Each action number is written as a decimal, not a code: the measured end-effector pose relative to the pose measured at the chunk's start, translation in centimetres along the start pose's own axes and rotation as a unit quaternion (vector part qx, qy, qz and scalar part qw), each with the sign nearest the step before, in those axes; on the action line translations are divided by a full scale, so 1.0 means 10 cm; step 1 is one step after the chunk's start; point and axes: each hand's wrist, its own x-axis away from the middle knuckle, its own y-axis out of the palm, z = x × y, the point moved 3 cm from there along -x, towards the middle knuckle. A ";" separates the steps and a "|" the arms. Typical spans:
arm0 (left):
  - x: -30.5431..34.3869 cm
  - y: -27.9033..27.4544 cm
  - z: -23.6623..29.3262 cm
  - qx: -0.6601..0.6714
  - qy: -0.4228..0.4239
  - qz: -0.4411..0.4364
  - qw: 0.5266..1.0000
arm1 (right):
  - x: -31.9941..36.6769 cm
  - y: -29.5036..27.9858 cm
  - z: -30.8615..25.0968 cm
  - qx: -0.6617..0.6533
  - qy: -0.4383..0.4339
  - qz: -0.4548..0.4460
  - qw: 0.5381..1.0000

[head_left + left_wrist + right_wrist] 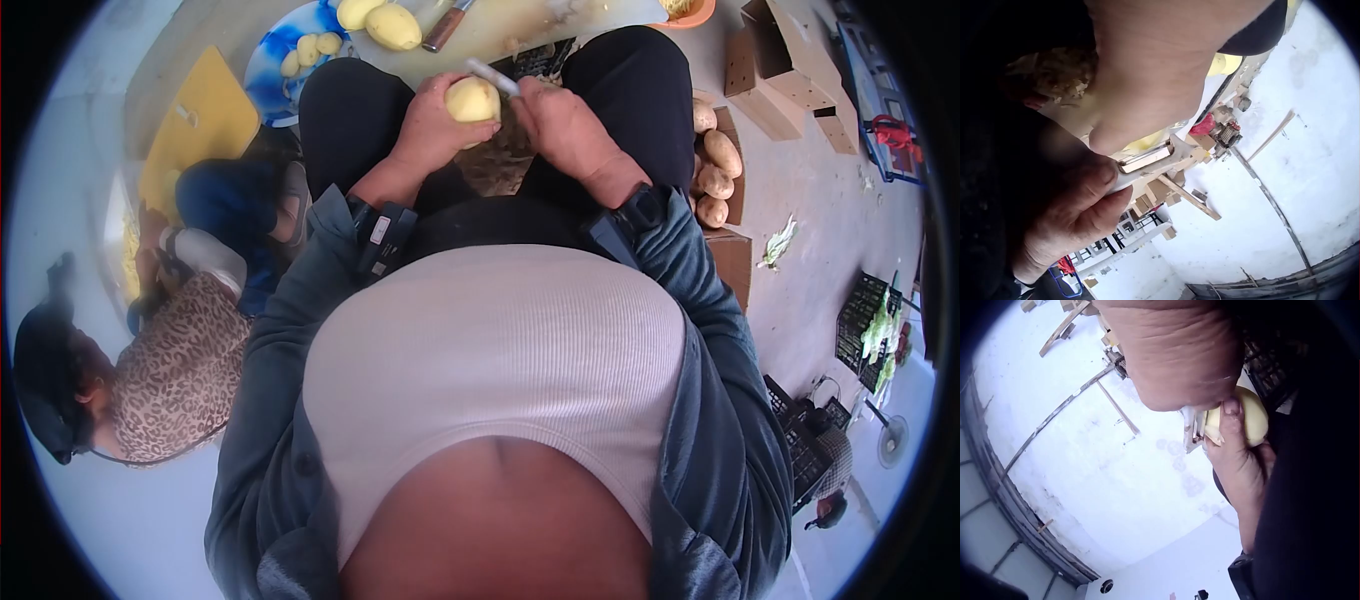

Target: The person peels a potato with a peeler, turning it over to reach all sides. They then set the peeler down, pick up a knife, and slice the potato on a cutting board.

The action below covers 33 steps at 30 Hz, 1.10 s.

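A pale, mostly peeled potato (pixel 472 100) sits in my left hand (pixel 430 128), fingers curled round it, above my lap. My right hand (pixel 562 120) grips a white peeler (pixel 492 76) whose blade lies against the potato's top. The left wrist view shows the peeler's metal blade (pixel 1147 159) pinched by the right hand's fingers (pixel 1079 200). In the right wrist view, the left thumb (pixel 1232 434) presses the potato (pixel 1254 415) next to the peeler. Brown peelings (pixel 490 165) lie between my legs.
A blue-white plate (pixel 268 62) and a board hold peeled potatoes (pixel 392 26) and a knife (pixel 445 25). A cardboard box (pixel 735 205) with unpeeled potatoes (pixel 715 165) stands at my right. A yellow board (pixel 195 125) and another seated person (pixel 180 370) are on my left.
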 end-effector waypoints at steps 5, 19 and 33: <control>-0.01 -0.07 0.20 -0.074 0.095 0.030 0.992 | -0.06 -0.03 0.06 -0.017 0.032 0.066 0.997; -0.02 -0.06 0.04 0.016 -0.001 0.004 1.000 | -0.03 -0.05 -0.06 -0.079 -0.026 0.044 0.996; -0.02 -0.04 0.04 -0.054 0.032 0.050 0.997 | 0.01 -0.13 -0.21 -0.167 -0.007 0.006 0.986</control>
